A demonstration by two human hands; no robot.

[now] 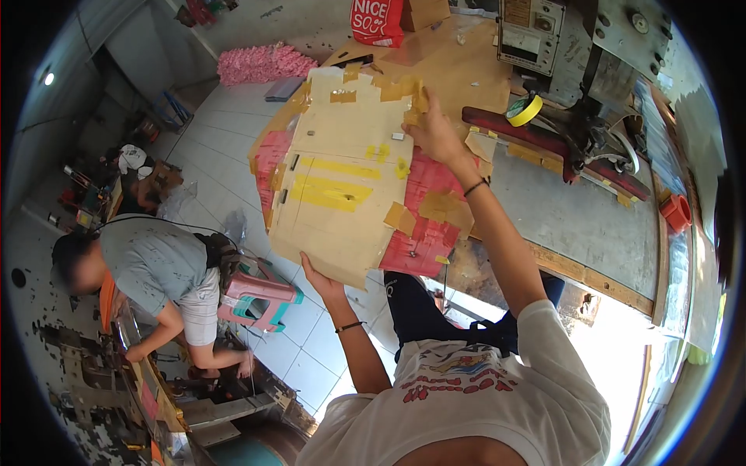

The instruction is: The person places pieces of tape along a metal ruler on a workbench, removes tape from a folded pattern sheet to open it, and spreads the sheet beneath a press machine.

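A beige cardboard sheet (326,225), patched with yellow and brown tape, is held up in front of me, tilted. Small dark and pale blocks are fixed to its face. My left hand (325,286) grips its lower edge, the fingers partly hidden behind it. At the upper right, my right hand (437,133) has closed on the taped edge. Behind the cardboard, a red taped panel (423,242) shows on both sides; I cannot tell whether it is joined to the sheet.
A press-like machine (602,85) stands on the grey worktable (536,206) at right, with a yellow tape roll (524,110) on its red bar. Pink bundles (264,64) lie at the back. At left a co-worker (155,260) bends beside a pink-and-green stool (260,295).
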